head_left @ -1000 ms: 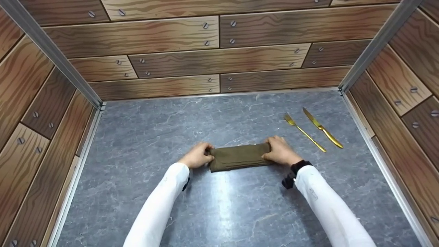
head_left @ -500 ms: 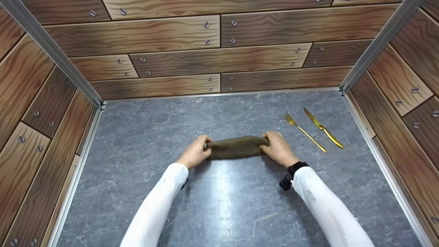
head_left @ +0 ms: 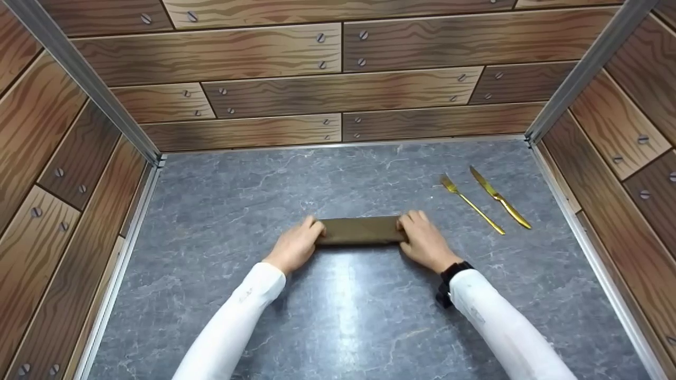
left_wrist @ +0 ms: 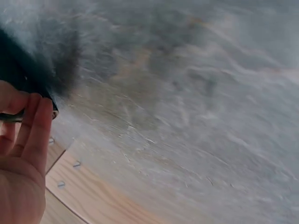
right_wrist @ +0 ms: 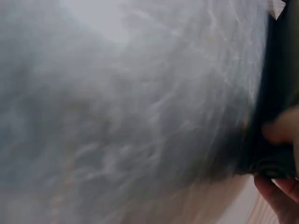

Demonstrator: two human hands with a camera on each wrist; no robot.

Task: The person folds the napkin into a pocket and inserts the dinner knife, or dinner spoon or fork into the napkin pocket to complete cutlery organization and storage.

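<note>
An olive-brown folded cloth [head_left: 362, 231] stretches crosswise between both hands in the head view, its upper face smooth and its long edges straight. My left hand [head_left: 297, 244] grips its left end, with the fingers bent over it. The right hand [head_left: 425, 243] holds the other end, fingers over the top and thumb at the near edge. In the left wrist view, thumb and fingers of the left hand [left_wrist: 28, 149] pinch the dark end of the cloth [left_wrist: 18, 70]. From the right wrist, the cloth [right_wrist: 275, 84] shows rolled or folded layers at its end, between thumb and fingers.
A gold fork [head_left: 472, 205] and a gold knife [head_left: 499, 196] lie side by side to the right, beyond the right hand. The grey marbled tabletop [head_left: 237, 184] is enclosed by wood-patterned walls [head_left: 274, 97] at the back and sides.
The cloth's layered folds faced up at first; both hands have turned it, and a smooth, narrower face now shows. It shifted away, then slightly back. Fork and knife have not moved.
</note>
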